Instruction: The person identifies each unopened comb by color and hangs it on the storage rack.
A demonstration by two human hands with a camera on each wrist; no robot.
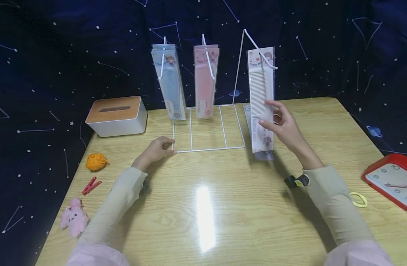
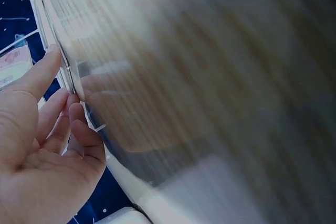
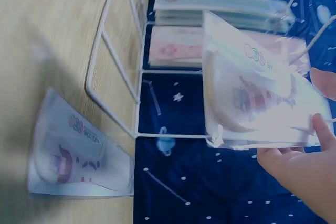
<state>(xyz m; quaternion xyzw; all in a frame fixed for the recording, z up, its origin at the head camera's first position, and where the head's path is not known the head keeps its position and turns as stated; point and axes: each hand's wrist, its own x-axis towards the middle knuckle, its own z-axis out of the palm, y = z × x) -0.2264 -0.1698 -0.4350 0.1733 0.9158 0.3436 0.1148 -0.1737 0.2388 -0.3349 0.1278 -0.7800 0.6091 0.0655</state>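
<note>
A white wire rack [image 1: 210,149] stands on the table, its hooks holding packaged combs. My left hand [image 1: 155,150] pinches the front left corner of its base. Blue comb packs [image 1: 170,85] hang on the left hook and pink comb packs [image 1: 205,85] on the middle one. At the right hook is a white comb pack [image 1: 261,92], its top by the hook's tip. My right hand [image 1: 284,125] grips this pack at its right edge, thumb on the front. Another white comb pack [image 3: 79,156] lies on the table below it, mostly hidden in the head view.
A tissue box [image 1: 117,116] with a wooden lid sits at the back left. Down the left side lie an orange yarn ball [image 1: 96,162], a red clip [image 1: 91,186] and a pink plush toy [image 1: 74,218]. A red clock [image 1: 394,179] and yellow band [image 1: 359,199] lie right.
</note>
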